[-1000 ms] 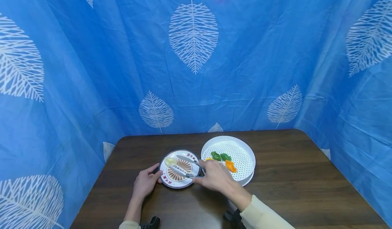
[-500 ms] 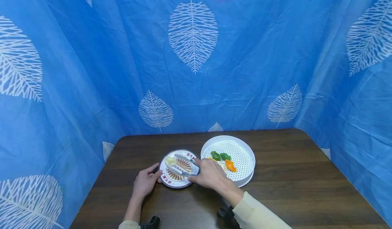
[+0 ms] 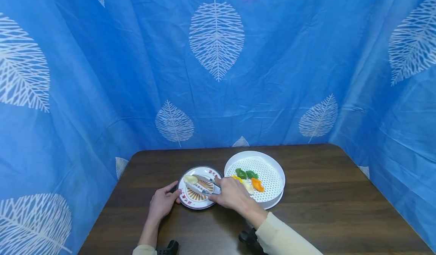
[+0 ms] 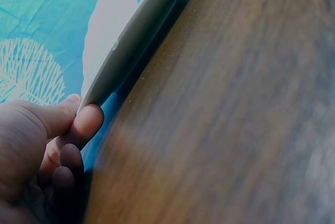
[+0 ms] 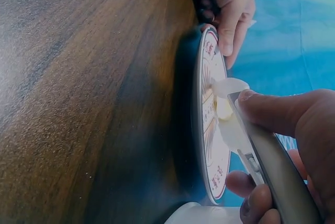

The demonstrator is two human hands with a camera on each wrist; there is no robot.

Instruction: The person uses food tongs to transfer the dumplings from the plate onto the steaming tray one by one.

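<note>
My left hand pinches the left rim of a white patterned plate between thumb and fingers. In the left wrist view the plate's edge sits tilted up off the table between the thumb and forefinger. A pale, whitish-yellow piece of food lies at the plate's left side. Tongs are in my right hand, their tips low over the plate, one on each side of the pale piece. Whether the tips touch it cannot be told. In the right wrist view my thumb presses the tongs' metal handle.
Right of the plate stands a round white perforated basket on a white base. It holds green pieces, an orange piece, a yellow piece and a pale piece. A blue leaf-print curtain surrounds the wooden table.
My right hand has shifted a little to the left, bringing the tongs' tips closer around the pale piece. The left hand and the plate have stayed in place.
</note>
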